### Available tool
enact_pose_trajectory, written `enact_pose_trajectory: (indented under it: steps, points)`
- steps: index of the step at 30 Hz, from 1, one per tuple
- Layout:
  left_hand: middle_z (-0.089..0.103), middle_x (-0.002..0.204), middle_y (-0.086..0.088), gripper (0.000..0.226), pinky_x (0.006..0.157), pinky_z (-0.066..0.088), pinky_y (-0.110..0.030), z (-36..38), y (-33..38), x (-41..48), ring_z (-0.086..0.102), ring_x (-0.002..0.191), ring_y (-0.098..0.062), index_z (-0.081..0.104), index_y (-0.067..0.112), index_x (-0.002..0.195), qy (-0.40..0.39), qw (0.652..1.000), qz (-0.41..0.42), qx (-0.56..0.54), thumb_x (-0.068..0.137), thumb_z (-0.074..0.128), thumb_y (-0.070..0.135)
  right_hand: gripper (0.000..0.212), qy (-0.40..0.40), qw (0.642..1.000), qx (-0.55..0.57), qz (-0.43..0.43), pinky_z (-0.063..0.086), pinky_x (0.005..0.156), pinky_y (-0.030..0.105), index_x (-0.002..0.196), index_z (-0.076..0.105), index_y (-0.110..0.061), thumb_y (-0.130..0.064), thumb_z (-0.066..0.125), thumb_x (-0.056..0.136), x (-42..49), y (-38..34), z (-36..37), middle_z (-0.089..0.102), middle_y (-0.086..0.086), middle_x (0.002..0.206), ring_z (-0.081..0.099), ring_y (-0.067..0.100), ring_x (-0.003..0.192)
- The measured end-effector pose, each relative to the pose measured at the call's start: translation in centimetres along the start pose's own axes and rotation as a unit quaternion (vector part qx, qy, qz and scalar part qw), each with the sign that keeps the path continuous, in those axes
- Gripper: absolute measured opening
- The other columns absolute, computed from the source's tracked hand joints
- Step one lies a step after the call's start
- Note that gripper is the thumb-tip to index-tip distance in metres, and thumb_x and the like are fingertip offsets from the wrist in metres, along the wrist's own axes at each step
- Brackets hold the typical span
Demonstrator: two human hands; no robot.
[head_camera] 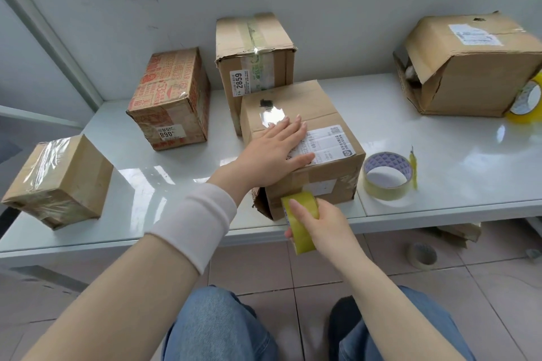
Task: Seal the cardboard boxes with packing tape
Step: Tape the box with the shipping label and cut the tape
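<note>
Left hand (274,152): flat, fingers spread, palm down on top of the middle box (305,138); grips nothing, just presses. White wristband (195,223) on that forearm.
Right hand (319,224): closed around a yellow tape roll (300,221), fingers wrapped over its outer face, thumb side hidden; roll held upright just below the box's near face, at the bench edge.
Middle box: centre of the white bench (146,155), top flaps shut, white shipping label (325,145) on top at 3 o'clock of the left hand, near-left corner torn open.
Tape strip: cannot tell if tape runs from the roll to the box.
Second tape roll (387,176): lies flat on the bench at 3 o'clock of the middle box, near but apart; patterned inner core, loose yellow tail standing at its right.
Tall box (252,58): at 12 o'clock, touching or just behind the middle box, label reads 2859, old tape on top.
Red-print box (173,99): at 10 o'clock, tag reads 890.
Small box (58,182): at 9 o'clock, bench's left end, tilted, wrapped in clear tape.
Big box (475,67): at 2 o'clock, well apart, side flap open.
Third tape roll (528,101): yellow, leaning at the big box's right side.
Floor: spent tape core (422,255) at 5 o'clock, under the bench.
</note>
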State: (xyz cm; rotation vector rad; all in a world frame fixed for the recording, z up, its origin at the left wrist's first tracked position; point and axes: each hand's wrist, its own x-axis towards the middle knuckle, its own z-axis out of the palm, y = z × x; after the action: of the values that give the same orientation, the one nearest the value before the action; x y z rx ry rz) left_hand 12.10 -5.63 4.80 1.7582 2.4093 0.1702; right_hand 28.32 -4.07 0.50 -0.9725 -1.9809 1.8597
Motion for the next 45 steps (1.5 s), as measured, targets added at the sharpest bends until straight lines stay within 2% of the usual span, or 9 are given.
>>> enact_pose_trajectory:
  steps: [7, 10, 14, 19, 24, 28, 31, 36, 45]
  points:
    - [0.004, 0.160, 0.002, 0.061, 0.116, -0.002, -0.031, -1.2, 1.7, -0.3, -0.004, 0.147, -0.013, 0.017, 0.021, 0.151, -0.011, 0.998, -0.018, -0.057, 0.098, 0.033, 0.048, 0.020, 0.054, 0.998, 0.016, -0.006, 0.048, 0.081, 0.025, 0.087, 0.053, -0.025, -0.044, 0.046, 0.092, -0.6, 1.8, -3.9, 0.062, -0.010, 0.089, 0.058, 0.004, 0.087]
    - [0.037, 0.150, 0.004, 0.046, 0.112, 0.016, -0.029, -2.0, 5.1, -0.7, 0.026, 0.141, -0.014, 0.046, 0.023, 0.138, 0.072, 0.990, 0.002, -0.125, 0.096, 0.045, 0.041, 0.008, 0.170, 0.985, 0.011, -0.026, 0.051, 0.088, 0.036, 0.086, 0.055, -0.027, -0.031, 0.053, 0.092, -0.2, 3.8, -9.5, 0.065, -0.006, 0.095, 0.061, 0.016, 0.099]
    - [0.058, 0.115, 0.004, 0.023, 0.087, 0.035, -0.022, -0.7, 12.2, 0.6, 0.050, 0.109, -0.014, 0.062, 0.020, 0.111, 0.132, 0.980, 0.081, -0.123, 0.093, 0.055, 0.032, 0.009, 0.284, 0.955, -0.044, -0.069, 0.047, 0.075, 0.020, 0.098, 0.057, -0.019, -0.016, 0.059, 0.090, 1.6, 5.6, -16.6, 0.061, -0.009, 0.095, 0.058, 0.014, 0.097]
    - [0.052, 0.124, -0.005, 0.032, 0.088, 0.040, -0.028, 4.4, 17.0, 5.4, 0.051, 0.111, -0.021, 0.047, 0.012, 0.123, 0.049, 0.994, 0.016, -0.095, 0.096, 0.049, 0.029, 0.036, 0.218, 0.955, -0.184, -0.083, 0.040, 0.076, 0.013, 0.125, 0.056, -0.016, -0.013, 0.059, 0.089, 6.2, 6.6, -19.3, 0.059, -0.006, 0.121, 0.051, 0.007, 0.108]
    - [0.058, 0.119, -0.005, 0.034, 0.090, 0.047, -0.032, 7.4, 16.8, 8.4, 0.055, 0.110, -0.023, 0.046, 0.012, 0.123, 0.002, 0.990, -0.069, -0.124, 0.095, 0.052, 0.031, 0.026, 0.175, 0.967, -0.151, -0.111, 0.043, 0.083, 0.018, 0.113, 0.064, -0.018, -0.017, 0.063, 0.087, 8.0, 6.6, -20.3, 0.061, -0.005, 0.107, 0.056, 0.011, 0.098]
    - [0.061, 0.089, 0.003, 0.016, 0.078, 0.049, -0.031, 7.8, 16.0, 8.8, 0.058, 0.087, -0.017, 0.051, 0.018, 0.103, 0.026, 0.953, -0.078, -0.292, 0.091, 0.057, 0.027, 0.018, 0.143, 0.982, -0.076, -0.102, 0.047, 0.076, 0.015, 0.093, 0.060, -0.019, -0.008, 0.069, 0.081, 8.4, 7.0, -21.2, 0.065, -0.001, 0.091, 0.060, 0.012, 0.084]
    - [0.055, 0.077, 0.009, 0.029, 0.063, 0.042, -0.024, 6.9, 16.4, 8.9, 0.051, 0.069, -0.006, 0.041, 0.022, 0.112, 0.028, 0.922, -0.084, -0.377, 0.088, 0.057, 0.026, 0.020, 0.132, 0.986, 0.003, -0.105, 0.050, 0.070, 0.014, 0.089, 0.058, -0.024, -0.006, 0.067, 0.083, 8.2, 6.4, -21.6, 0.065, -0.003, 0.086, 0.061, 0.010, 0.078]
    - [0.060, 0.106, 0.000, 0.033, 0.064, 0.039, -0.023, 6.1, 17.1, 9.5, 0.054, 0.091, -0.016, 0.046, 0.027, 0.125, -0.006, 0.875, -0.135, -0.464, 0.092, 0.049, 0.028, 0.014, 0.136, 0.983, 0.049, -0.110, 0.043, 0.063, 0.008, 0.096, 0.058, -0.021, -0.009, 0.059, 0.089, 7.4, 5.0, -21.6, 0.060, -0.008, 0.087, 0.053, 0.000, 0.070]
    - [0.065, 0.083, -0.001, 0.008, 0.070, 0.045, -0.030, 6.6, 17.5, 9.7, 0.059, 0.079, -0.022, 0.060, 0.024, 0.079, 0.018, 0.801, -0.210, -0.561, 0.085, 0.059, 0.018, 0.019, 0.152, 0.977, -0.074, -0.129, 0.043, 0.077, 0.014, 0.106, 0.059, -0.030, -0.021, 0.060, 0.090, 6.6, 4.0, -21.0, 0.063, -0.007, 0.096, 0.056, 0.010, 0.093]
